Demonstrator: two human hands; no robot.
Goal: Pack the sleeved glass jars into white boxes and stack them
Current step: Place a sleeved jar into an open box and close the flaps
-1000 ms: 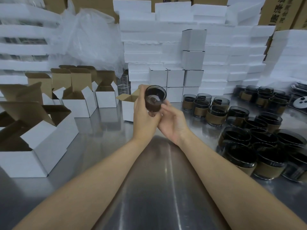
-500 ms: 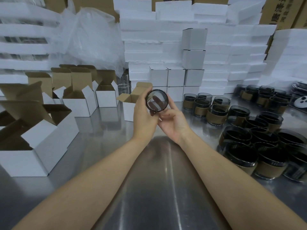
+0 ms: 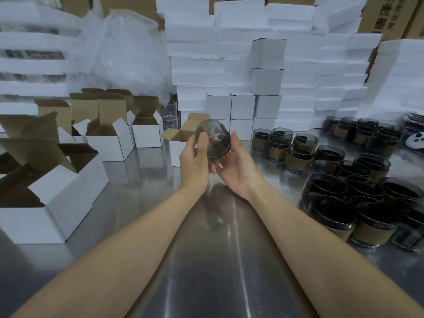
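The jar [image 3: 214, 140] I hold is blurred: can't tell which end faces me. Fingers of my left hand [image 3: 195, 161] are hidden behind it. Open box [image 3: 175, 149] at 12 o'clock is partly covered. Carton [image 3: 387, 14] print at 1 o'clock is cut off. White disc [image 3: 416, 141] at 3 o'clock is clipped.

Smoky glossy glass jar [image 3: 214, 143], brushed reflective steel table [image 3: 220, 260], matt white cardboard boxes [image 3: 68, 198].
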